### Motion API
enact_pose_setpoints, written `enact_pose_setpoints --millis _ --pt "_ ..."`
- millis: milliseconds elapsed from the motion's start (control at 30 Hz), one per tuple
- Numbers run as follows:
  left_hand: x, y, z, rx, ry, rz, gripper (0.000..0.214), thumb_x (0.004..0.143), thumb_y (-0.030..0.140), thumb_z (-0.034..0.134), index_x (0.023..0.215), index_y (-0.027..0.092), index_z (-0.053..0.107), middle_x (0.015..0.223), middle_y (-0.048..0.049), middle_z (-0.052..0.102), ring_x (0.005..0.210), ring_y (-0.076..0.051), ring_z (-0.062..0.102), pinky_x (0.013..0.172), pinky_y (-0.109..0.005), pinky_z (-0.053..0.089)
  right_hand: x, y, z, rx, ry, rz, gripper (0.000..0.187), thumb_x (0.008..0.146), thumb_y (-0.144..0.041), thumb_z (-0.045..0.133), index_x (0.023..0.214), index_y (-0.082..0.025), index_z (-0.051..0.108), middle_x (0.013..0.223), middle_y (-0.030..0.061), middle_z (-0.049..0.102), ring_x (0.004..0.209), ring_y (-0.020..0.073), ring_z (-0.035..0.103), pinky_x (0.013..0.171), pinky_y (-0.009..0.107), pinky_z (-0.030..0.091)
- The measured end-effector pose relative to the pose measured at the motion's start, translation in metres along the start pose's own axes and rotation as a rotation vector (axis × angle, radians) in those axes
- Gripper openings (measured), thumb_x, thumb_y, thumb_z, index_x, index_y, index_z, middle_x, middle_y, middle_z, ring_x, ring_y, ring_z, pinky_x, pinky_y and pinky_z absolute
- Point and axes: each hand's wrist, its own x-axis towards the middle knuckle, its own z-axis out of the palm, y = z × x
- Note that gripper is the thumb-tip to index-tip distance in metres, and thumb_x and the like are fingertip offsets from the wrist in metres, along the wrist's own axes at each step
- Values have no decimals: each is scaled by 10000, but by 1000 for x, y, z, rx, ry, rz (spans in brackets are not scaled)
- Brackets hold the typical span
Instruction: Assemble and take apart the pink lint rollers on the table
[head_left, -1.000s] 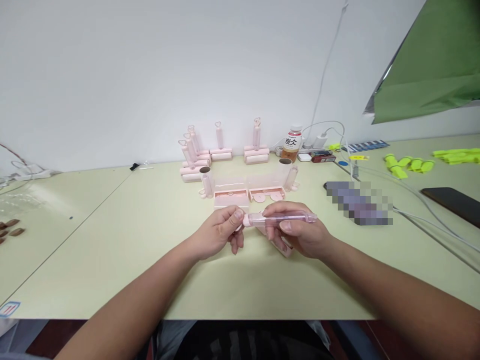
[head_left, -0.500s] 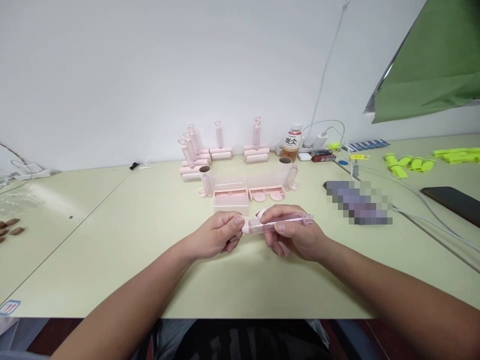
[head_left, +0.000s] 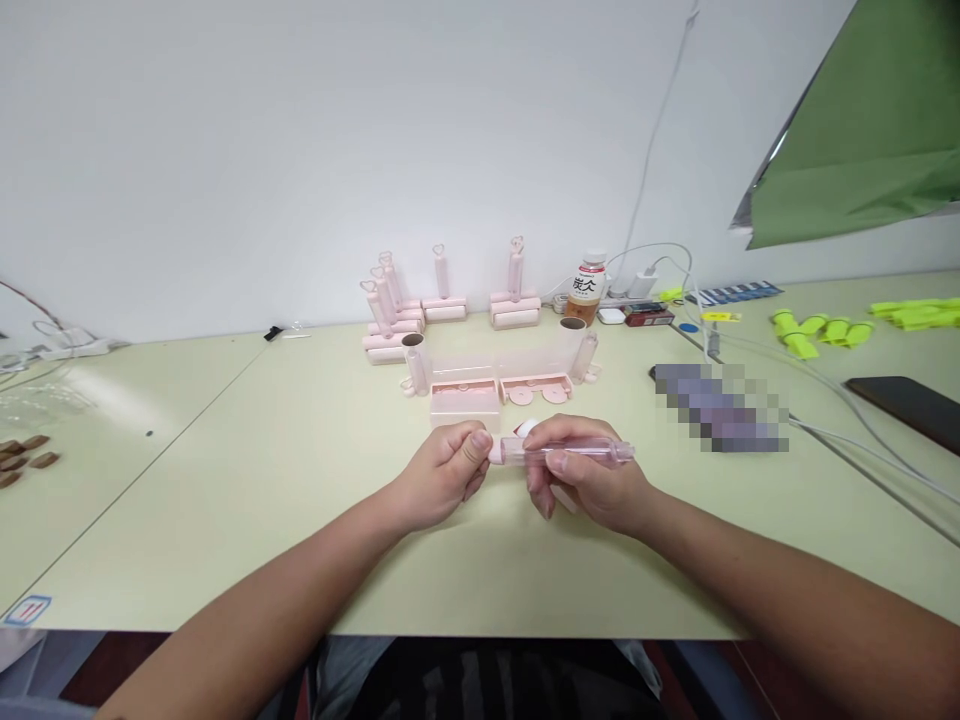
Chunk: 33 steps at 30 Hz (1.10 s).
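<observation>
Since the first frame, the clear tube point(head_left: 589, 450) has come a little lower in the picture, and my left hand point(head_left: 446, 472) has drawn its looser fingers into a fist. I'm watching from afar: the tube lies nearly level in the centre of the frame, held above the desk point(head_left: 247, 480). My left thumb and forefinger are pinched on the pale pink end piece point(head_left: 496, 452). My right hand point(head_left: 604, 487) has thumb and forefinger clamped along the tube, its other fingers hanging curled below. Behind those fingers sits a white-and-red piece point(head_left: 524, 428), too hidden to make out.

I judge the tube light and stiff, probably hard plastic; smooth walls could let it slip or spin under a twist, and a hard squeeze might crack it. I'd hold the barrel around its middle, flat finger pads on it, and keep the pink end pinched at its thick part.

Just above the hands, two pink housings, a left one point(head_left: 465, 404) and a right one point(head_left: 536, 383), sit side by side. A cardboard-cored roll stands beside each, and pink rollers point(head_left: 515, 312) line the wall at upper centre, left of the bottle point(head_left: 586, 288).
</observation>
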Motion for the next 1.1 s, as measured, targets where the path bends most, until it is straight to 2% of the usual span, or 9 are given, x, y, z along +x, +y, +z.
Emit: enact_pose_setpoints --millis 133,267,400,533,633,733,833,933,1100 --pt "0 0 -2 54 -34 11 513 932 639 387 669 199 393 476 66 406 401 -62 326 429 -215 278 3 -4 0 -21 5 18 216 810 -373 702 929 -193 684 623 -2 687 407 133 593 404 265 486" --pt "1 4 -9 279 -14 35 491 979 556 341 705 175 485 569 21 516 503 -94 469 518 -229 385 8 -14 -4 -123 39 61 308 783 -418 698 959 -172 639 552 -17 638 370 111 496 352 225 372" --pt "2 4 -10 619 101 254 300 950 443 493 998 173 614 886 -39 644 784 -151 583 704 -274 458 9 -15 -4 -302 41 61 293 807 -341 698 1009 -203 537 529 -85 536 407 75 411 406 193 308" --pt "1 1 -4 822 24 433 331 884 415 616 1128 192 587 990 -51 680 860 -182 613 762 -306 469 4 -16 2 -375 -92 95 357 824 -307 696 1061 -240 437 671 -63 561 525 88 472 508 206 363" --pt "0 0 -4 851 49 400 248 926 392 550 1076 196 578 913 -35 686 770 -165 622 685 -282 459 4 -27 -1 -555 -155 80 451 826 -287 671 1192 -250 410 830 -2 605 645 129 528 582 246 418" --pt "0 -1 -10 810 108 337 256 945 398 509 1095 193 542 855 -22 676 713 -150 615 630 -260 438 11 -39 -14 -976 -51 7 398 826 -277 626 1204 -241 504 1000 58 615 807 183 554 705 302 443" --pt "0 -3 -16 765 99 313 256 965 393 468 1124 196 507 825 -8 660 694 -140 599 623 -253 424 17 -39 -27 -1283 51 175 415 841 -400 600 1214 -227 545 1132 100 619 908 244 571 728 331 435" --pt "1 -3 -17 739 58 289 241 978 384 443 1115 195 499 813 1 629 680 -130 563 621 -248 406 18 -31 -30 -1363 -24 388 496 783 -468 642 1195 -205 561 1084 115 648 865 269 597 653 315 420" --pt "0 1 -15 720 19 267 251 998 391 382 1007 186 527 791 2 568 687 -133 510 637 -257 388 14 -26 -26 -1290 -83 464 554 724 -275 635 1266 -222 531 1047 93 678 810 253 619 619 294 413"
